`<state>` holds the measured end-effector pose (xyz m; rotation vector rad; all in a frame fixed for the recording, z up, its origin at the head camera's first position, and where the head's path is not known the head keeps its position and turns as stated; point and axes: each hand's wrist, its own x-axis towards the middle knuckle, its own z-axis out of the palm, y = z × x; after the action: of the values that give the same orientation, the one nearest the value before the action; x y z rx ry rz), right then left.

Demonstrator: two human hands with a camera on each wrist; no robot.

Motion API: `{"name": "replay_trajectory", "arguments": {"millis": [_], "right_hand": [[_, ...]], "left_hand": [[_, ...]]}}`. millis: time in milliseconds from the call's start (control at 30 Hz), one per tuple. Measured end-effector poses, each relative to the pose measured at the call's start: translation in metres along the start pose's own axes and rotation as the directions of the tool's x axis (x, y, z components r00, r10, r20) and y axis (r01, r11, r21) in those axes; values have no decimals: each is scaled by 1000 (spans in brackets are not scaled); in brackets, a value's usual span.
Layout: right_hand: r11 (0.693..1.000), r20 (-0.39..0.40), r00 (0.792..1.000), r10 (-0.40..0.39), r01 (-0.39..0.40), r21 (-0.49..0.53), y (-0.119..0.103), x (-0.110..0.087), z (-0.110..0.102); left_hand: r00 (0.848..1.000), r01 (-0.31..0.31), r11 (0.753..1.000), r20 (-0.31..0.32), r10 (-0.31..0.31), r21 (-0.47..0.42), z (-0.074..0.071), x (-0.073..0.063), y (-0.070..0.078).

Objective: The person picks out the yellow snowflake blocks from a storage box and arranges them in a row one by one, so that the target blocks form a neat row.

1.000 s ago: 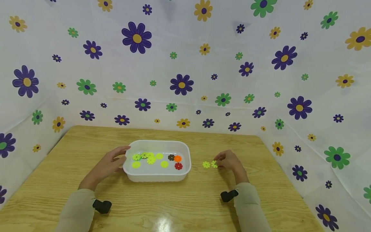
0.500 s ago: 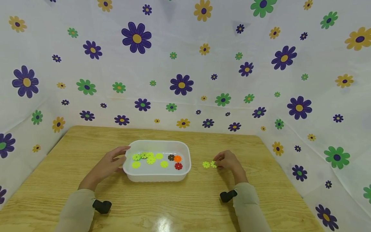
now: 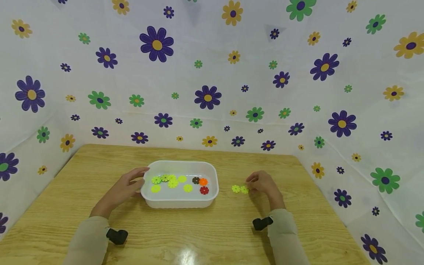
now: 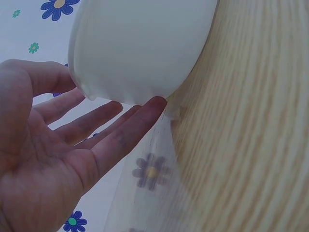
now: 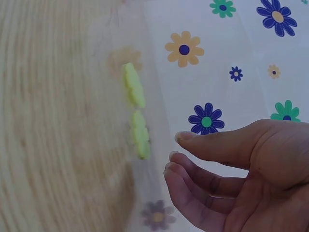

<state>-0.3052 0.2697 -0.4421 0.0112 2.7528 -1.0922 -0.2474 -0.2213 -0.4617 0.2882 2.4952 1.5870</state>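
My left hand (image 3: 124, 188) rests against the left end of a white plastic tub (image 3: 179, 203). In the left wrist view its fingers are extended, fingertips at the tub's rim and wall. Several flower-shaped notched discs lie in the tub: mostly yellow-green ones (image 3: 173, 183), plus dark brown (image 3: 196, 180), orange (image 3: 203, 182) and red (image 3: 204, 190). On the table to its right, two yellow-green discs lie side by side, a left one (image 3: 235, 188) and a right one (image 3: 244, 189). My right hand (image 3: 263, 183) is just right of them, its bent fingers and thumb apart, holding nothing in the right wrist view.
Both hands and the tub are over a wood-grain table (image 3: 198, 235). Behind and beside it hangs a white sheet (image 3: 185, 73) printed with flowers. A black wrist camera (image 3: 117, 236) sits on the left sleeve, another black camera (image 3: 262, 223) on the right.
My right fingers have let go of the right yellow-green disc and drawn slightly right. That disc shifted a little left toward the other one. The left hand and tub stay put.
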Motion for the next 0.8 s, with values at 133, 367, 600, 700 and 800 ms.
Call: {"name": "replay_trajectory", "arguments": {"millis": [133, 367, 600, 700, 800], "right_hand": [[999, -3, 999, -43, 43, 1, -12, -5, -7], [994, 21, 994, -111, 111, -2, -41, -11, -8], [982, 69, 979, -190, 190, -3, -77, -11, 0], [978, 90, 975, -203, 205, -22, -90, -11, 7], [976, 96, 973, -208, 213, -38, -103, -11, 12]], "left_hand": [[1000, 1, 1000, 2, -1, -11, -1, 1, 0], [1000, -13, 1000, 3, 13, -27, -1, 0, 0], [1000, -20, 1000, 2, 20, -23, -2, 0, -1], [1000, -16, 1000, 4, 16, -25, -1, 0, -2], [1000, -11, 1000, 5, 11, -24, 0, 0, 0]]}}
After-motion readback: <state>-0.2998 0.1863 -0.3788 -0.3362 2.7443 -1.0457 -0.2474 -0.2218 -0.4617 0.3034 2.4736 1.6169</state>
